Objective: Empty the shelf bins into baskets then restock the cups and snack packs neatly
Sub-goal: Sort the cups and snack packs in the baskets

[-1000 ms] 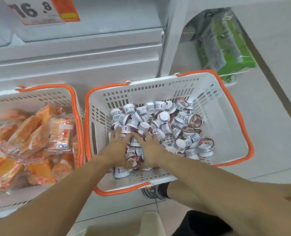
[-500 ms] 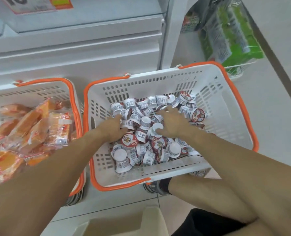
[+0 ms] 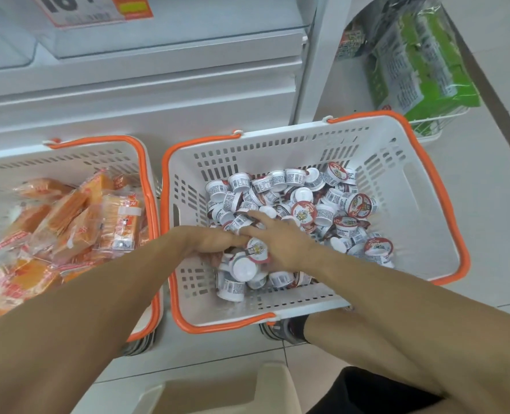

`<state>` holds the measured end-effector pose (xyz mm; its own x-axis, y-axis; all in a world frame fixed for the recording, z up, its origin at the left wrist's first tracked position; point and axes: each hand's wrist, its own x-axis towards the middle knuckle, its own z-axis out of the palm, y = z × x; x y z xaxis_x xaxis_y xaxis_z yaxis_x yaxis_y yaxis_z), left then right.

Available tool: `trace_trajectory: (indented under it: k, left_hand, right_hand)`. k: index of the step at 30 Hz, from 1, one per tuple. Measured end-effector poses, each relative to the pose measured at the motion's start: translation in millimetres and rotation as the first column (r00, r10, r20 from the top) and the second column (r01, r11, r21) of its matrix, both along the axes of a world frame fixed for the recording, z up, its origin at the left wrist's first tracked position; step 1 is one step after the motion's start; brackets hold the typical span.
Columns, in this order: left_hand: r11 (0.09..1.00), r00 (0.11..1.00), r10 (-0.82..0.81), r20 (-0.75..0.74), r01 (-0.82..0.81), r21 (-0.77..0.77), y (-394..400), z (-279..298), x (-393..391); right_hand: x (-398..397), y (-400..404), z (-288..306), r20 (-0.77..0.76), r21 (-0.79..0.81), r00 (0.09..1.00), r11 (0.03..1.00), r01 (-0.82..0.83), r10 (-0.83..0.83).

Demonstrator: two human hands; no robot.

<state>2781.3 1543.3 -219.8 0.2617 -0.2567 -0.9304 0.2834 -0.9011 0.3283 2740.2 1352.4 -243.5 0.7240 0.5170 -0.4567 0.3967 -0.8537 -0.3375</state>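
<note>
Cups (image 3: 295, 204), a whole heap of the little white ones with red printed lids, are piled loose in the white basket (image 3: 397, 162) with the orange rim, mostly toward its middle and near-left part. Both hands are down in the pile at the near-left side. The left hand (image 3: 215, 242) comes in from the left with its fingers pointing right, lying across the cups; a few cups sit right under and just below its fingertips. Can't really tell if it's got hold of any, the fingers look fairly straight but their undersides are hidden. The right hand (image 3: 280, 243) reaches in from the right, palm down, fingers spread and pointing up-left over the cups, with one red-lidded cup tucked just beside the thumb side and more cups under the palm. Whether it's actually gripping one, I can't tell either. The two hands are touching or nearly so over the heap.

Snack packs (image 3: 77, 219) in orange wrappers fill the second basket (image 3: 68, 156) just to the left. White shelving (image 3: 146, 85) runs behind both baskets, with a price tag (image 3: 92, 7) at the top edge.
</note>
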Motion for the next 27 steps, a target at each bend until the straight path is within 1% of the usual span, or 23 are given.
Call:
trace_trajectory:
  k: [2,3,5,6,8,9,12,14,15,17,18,20,21,22,23,24,25,26,27]
  left_hand:
    - [0.997,0.990,0.058,-0.130,-0.064,-0.039,-2,3,-4]
    - [0.994,0.982,0.056,-0.182,-0.072,-0.083,-3,3,-7]
    - [0.985,0.968,0.028,-0.250,-0.070,-0.159,-8,3,-15]
    - [0.983,0.969,0.015,-0.246,-0.059,-0.171,-10,0,-19]
    - [0.984,0.990,-0.071,-0.125,0.049,-0.171,-13,-4,-29]
    - [0.980,0.992,-0.117,-0.054,0.106,-0.170,-12,-6,-33]
    - [0.962,0.970,-0.210,0.121,0.227,-0.154,-3,-16,-44]
    - [0.961,0.949,-0.206,0.240,0.243,-0.135,-1,-20,-42]
    - [0.968,0.955,-0.152,0.254,0.196,-0.159,-2,-20,-40]
    - [0.976,0.971,0.055,0.232,-0.003,-0.218,-7,-19,-32]
    - [0.970,0.964,0.151,0.217,-0.102,-0.221,-10,-20,-26]
    - [0.956,0.950,0.242,0.198,-0.199,-0.217,-14,-17,-14]
    - [0.941,0.930,0.302,0.211,-0.254,-0.224,-15,-16,-7]
    - [0.906,0.883,0.402,0.243,-0.344,-0.247,-16,-14,0]
    - [0.863,0.814,0.496,0.303,-0.425,-0.273,-17,-10,6]
    - [0.842,0.738,0.539,0.405,-0.454,-0.293,-16,-6,12]
    - [0.873,0.677,0.486,0.554,-0.403,-0.273,-14,-3,16]
    - [0.936,0.625,0.346,0.700,-0.278,-0.215,-11,-2,18]
    - [0.987,0.600,0.159,0.784,-0.095,-0.128,-9,-1,17]
  right_hand:
    - [7,-25,4,0.001,-0.044,1.000,0.999,-0.001,0.001]
    - [10,-38,5,-0.015,-0.064,0.999,0.997,0.032,-0.033]
    - [16,-63,6,-0.036,-0.087,0.985,0.982,0.168,-0.171]
    - [20,-75,8,-0.024,-0.088,0.969,0.966,0.242,-0.245]
    - [27,-96,12,-0.013,-0.101,0.937,0.932,0.347,-0.350]
    - [32,-102,14,-0.029,-0.105,0.928,0.924,0.367,-0.372]
    - [39,-101,19,-0.114,-0.097,0.912,0.918,0.385,-0.394]
    - [39,-90,23,-0.182,-0.104,0.902,0.920,0.378,-0.392]
    - [38,-83,25,-0.227,-0.129,0.899,0.926,0.354,-0.376]
    - [29,-71,25,-0.328,-0.206,0.874,0.930,0.304,-0.358]
    - [22,-65,23,-0.357,-0.245,0.864,0.928,0.281,-0.356]
    - [5,-52,12,-0.332,-0.265,0.884,0.932,0.248,-0.330]
    - [-3,-46,5,-0.307,-0.229,0.898,0.941,0.251,-0.314]
    - [-9,-41,-1,-0.293,-0.167,0.907,0.950,0.264,-0.303]
    - [-14,-36,-7,-0.290,-0.098,0.910,0.955,0.280,-0.296]
    - [-16,-33,-11,-0.290,-0.030,0.912,0.955,0.295,-0.291]
    - [-17,-30,-13,-0.287,0.031,0.914,0.951,0.307,-0.286]
    - [-16,-28,-14,-0.270,0.072,0.921,0.948,0.310,-0.281]
    - [-15,-26,-13,-0.231,0.085,0.934,0.951,0.299,-0.273]
